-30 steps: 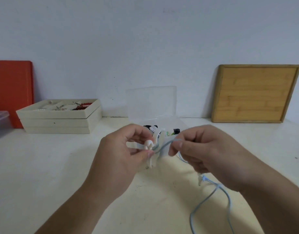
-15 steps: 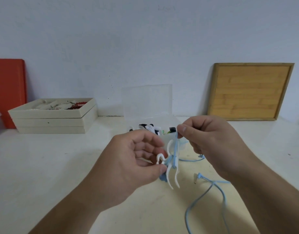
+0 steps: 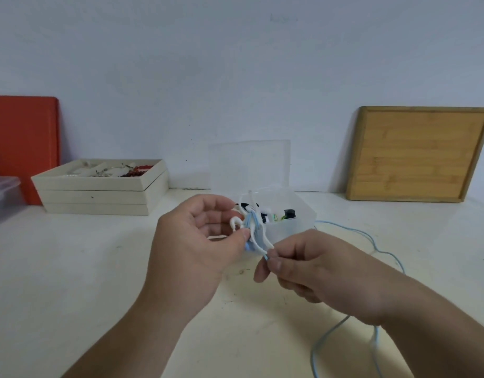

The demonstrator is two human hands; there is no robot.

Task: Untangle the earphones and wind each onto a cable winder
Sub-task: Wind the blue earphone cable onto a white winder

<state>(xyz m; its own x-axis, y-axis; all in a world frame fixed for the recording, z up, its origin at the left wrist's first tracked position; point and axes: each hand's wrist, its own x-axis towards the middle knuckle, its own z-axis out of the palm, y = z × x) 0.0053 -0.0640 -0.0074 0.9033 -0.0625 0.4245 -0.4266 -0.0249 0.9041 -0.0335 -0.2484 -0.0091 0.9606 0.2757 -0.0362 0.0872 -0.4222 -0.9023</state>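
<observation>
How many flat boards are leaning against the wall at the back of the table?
2. The orange-red flat board leans at the far left, behind the stacked cream trays. The square bamboo wooden board leans at the far right. Others may be out of view.

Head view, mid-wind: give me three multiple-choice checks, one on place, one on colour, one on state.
1. Where does the wooden board stand?
A. flat on the table
B. leaning on the wall, far right
C. inside the clear box

2. What colour is the earphone cable?
A. light blue
B. black
C. red

3. What is the left hand doing?
A. resting open on the table
B. holding the white cable winder
C. closing the clear box

Answers: 1 B, its top edge meets the wall. 2 A, the loose run over the table is pale blue. 3 B, thumb and fingers pinch the winder while the right hand pinches the cable.
</observation>
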